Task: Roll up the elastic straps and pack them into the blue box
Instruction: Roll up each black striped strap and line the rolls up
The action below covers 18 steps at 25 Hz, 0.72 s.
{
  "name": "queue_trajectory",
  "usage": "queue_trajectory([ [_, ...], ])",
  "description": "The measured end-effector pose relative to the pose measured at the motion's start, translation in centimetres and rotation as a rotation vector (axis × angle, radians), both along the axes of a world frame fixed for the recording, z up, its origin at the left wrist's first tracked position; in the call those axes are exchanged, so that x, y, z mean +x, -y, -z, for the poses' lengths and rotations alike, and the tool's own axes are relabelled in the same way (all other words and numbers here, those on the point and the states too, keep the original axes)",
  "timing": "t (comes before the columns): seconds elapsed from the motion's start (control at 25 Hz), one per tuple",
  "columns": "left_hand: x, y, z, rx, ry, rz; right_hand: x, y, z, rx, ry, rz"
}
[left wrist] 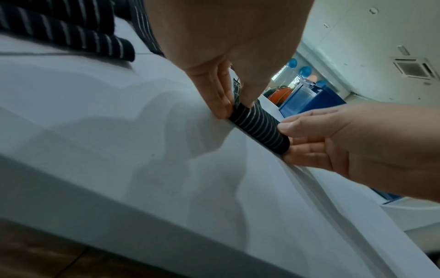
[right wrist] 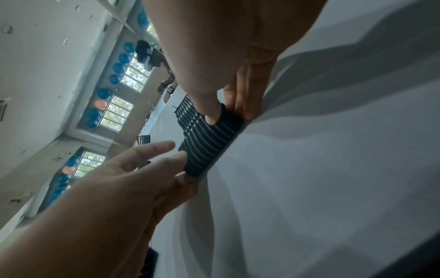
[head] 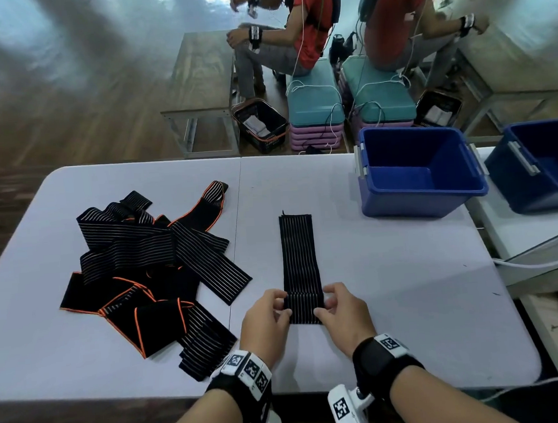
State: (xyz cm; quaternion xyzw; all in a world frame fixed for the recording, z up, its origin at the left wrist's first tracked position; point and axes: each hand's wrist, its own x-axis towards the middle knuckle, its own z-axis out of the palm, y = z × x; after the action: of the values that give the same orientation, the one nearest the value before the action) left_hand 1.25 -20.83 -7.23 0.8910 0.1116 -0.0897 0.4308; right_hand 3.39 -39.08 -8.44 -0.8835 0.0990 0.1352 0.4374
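A black elastic strap with thin white stripes [head: 298, 253] lies flat on the grey table [head: 392, 286], running away from me. Its near end is turned into a small roll [left wrist: 259, 127], seen in the right wrist view as a roll [right wrist: 209, 143]. My left hand [head: 279, 305] pinches the roll's left end between thumb and fingers. My right hand [head: 328, 303] pinches its right end the same way. The blue box [head: 417, 172] stands open and empty at the table's far right. A heap of further straps [head: 149, 270], some edged in orange, lies to the left.
A second blue box [head: 542, 166] shows at the far right, past the table's edge. Beyond the table a person in a red shirt [head: 294, 22] sits on stacked cushions [head: 315, 109] beside a dark basket [head: 260, 125] and a wooden bench [head: 202, 81].
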Motion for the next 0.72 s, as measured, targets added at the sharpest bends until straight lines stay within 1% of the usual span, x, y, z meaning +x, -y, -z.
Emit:
queue_trajectory([
  [0.12, -0.4, -0.2, 0.2, 0.056, 0.03, 0.072, -0.1, -0.4, 0.3, -0.072, 0.065, -0.061],
  [0.2, -1.0, -0.5, 0.5, 0.083, 0.042, 0.149, -0.3, -0.1, 0.3, -0.112, 0.093, -0.141],
  [0.36, -1.4, -1.3, 0.8, 0.17, 0.069, 0.288, -0.7, 0.9, 0.1, -0.269, 0.115, -0.484],
  [0.44, -1.6, -1.5, 0.9, 0.203, 0.085, 0.321, -0.9, 1.0, -0.1, -0.346, 0.145, -0.577],
  [0.56, -2.3, -1.7, 1.2, 0.182, 0.111, 0.273, -1.4, 1.1, 0.0, -0.347, 0.156, -0.607],
  [0.72, -3.2, -1.6, 1.3, 0.103, 0.094, 0.187, -1.9, 1.2, -0.1, -0.229, 0.104, -0.537],
])
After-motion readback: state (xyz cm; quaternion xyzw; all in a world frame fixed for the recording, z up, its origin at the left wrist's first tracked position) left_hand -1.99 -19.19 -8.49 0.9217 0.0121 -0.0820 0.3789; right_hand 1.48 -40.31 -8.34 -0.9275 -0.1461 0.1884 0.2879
